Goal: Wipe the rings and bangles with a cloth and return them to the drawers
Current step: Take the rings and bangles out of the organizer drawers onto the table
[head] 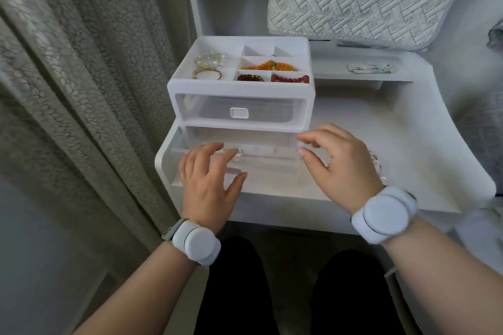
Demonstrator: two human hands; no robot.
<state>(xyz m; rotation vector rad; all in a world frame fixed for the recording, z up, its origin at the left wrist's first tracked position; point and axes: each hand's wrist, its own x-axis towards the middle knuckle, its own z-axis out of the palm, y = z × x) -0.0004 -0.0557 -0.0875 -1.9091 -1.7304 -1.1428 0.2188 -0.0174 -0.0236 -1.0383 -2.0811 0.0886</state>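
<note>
At far left hangs a grey curtain (81, 76). Beside it on the counter (394, 130) we see a white jewellery organiser (174, 87). Its top tray holds a gold bangle (207, 73) and a crystal bracelet (210, 58) on the left and orange beads (269, 65) further right. The lower clear drawer (261, 141) is pulled out. Our left grip (209, 177) hovers over it, fingers spread and loosely bent, holding nothing. Our right grip (343, 166) sits at the drawer's right front corner, fingers relaxed, thumb and forefinger apart. Just right of it a clear chain bracelet (377, 162) lies on the counter. The cloth (370, 67) lies on the back shelf.
</note>
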